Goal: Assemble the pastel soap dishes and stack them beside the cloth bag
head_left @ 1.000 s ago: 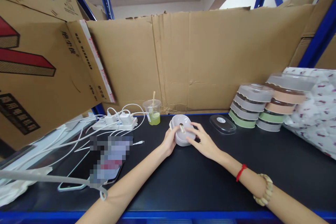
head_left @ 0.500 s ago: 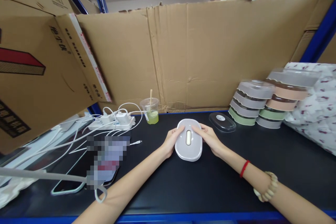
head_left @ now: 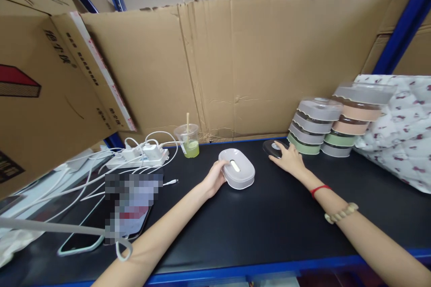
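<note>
1. Our left hand has its fingers closed on the left edge of the pale lilac oval container, thumb on top near the white bar.
2. That container is on the middle of the black bench.
3. Our right hand spreads its fingers over the clear oval lid; we cannot tell whether they grip it.
4. Beyond that hand, we see two stacks of scalloped tubs.
</note>
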A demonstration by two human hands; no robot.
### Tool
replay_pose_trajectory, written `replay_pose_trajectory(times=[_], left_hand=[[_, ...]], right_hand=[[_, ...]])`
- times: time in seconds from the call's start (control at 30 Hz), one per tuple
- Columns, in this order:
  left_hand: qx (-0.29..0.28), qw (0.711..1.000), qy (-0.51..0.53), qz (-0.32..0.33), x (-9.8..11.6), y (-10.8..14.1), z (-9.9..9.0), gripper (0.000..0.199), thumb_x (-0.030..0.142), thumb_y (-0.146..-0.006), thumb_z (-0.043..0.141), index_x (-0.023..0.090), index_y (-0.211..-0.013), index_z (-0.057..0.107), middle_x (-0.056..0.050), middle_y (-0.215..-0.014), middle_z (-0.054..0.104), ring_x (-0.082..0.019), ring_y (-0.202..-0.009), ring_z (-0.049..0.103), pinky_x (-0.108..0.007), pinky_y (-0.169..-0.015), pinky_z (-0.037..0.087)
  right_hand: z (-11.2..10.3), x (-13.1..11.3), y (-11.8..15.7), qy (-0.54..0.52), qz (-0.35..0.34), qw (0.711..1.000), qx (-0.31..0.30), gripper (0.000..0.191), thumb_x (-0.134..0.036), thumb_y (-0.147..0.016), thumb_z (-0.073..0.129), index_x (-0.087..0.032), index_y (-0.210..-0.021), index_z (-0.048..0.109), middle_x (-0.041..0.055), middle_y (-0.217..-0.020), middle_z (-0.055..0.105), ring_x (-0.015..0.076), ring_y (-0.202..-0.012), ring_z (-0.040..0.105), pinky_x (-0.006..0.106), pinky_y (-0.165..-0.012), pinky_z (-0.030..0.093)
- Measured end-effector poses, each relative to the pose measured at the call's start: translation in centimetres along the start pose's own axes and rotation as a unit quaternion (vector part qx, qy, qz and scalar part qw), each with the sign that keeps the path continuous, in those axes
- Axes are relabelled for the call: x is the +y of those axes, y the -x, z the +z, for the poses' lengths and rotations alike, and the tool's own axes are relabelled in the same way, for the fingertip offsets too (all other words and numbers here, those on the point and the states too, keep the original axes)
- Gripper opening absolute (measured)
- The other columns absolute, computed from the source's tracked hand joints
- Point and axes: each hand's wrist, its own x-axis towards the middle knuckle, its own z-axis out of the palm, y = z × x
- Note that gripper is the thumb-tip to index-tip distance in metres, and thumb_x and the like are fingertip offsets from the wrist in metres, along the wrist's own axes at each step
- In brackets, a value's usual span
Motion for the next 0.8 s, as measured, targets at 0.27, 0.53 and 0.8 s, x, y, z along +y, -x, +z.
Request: replay_pose_trajectory(times=[0.27, 0.53, 0.8], left_hand=[[-0.055, 0.998, 0.022, -0.004, -0.1, 0.0, 0.0, 0.035, 0.029, -0.093, 0.035, 0.01, -0.122, 0.042, -0.012, -0.105, 0.059, -0.015, -0.073, 0.062, -0.031, -0.074, 0.052], [-0.116, 0.993, -0.001, -0.011, 0.0, -0.1, -0.4, 0.05, 0.042, -0.094, 0.025, 0.013, -0.132, 0.039, -0.016, -0.116, 0.055, -0.019, -0.085, 0.063, -0.037, -0.086, 0.048], [-0.131, 0.991, -0.014, -0.029, 0.2, -0.1, -0.5, 0.038, 0.028, -0.093, 0.035, 0.009, -0.124, 0.047, -0.015, -0.106, 0.06, -0.016, -0.076, 0.063, -0.03, -0.076, 0.051]], right_hand=[[0.0, -6.0, 3.7, -0.288, -0.087, 0.944, -0.134, 0.053, -0.051, -0.072, 0.054, -0.026, -0.118, 0.061, 0.0094, -0.114, 0.049, 0.0226, -0.109, 0.051, 0.037, -0.096, 0.041], [0.0, -6.9, 5.1, -0.282, -0.164, 0.925, -0.197, 0.057, -0.052, -0.076, 0.052, -0.028, -0.127, 0.053, 0.0094, -0.127, 0.039, 0.0243, -0.12, 0.04, 0.042, -0.106, 0.028], [-0.9, -7.4, 4.9, -0.213, -0.183, 0.939, -0.199, 0.052, -0.047, -0.075, 0.058, -0.028, -0.123, 0.057, 0.0096, -0.124, 0.04, 0.0253, -0.116, 0.042, 0.042, -0.105, 0.03]])
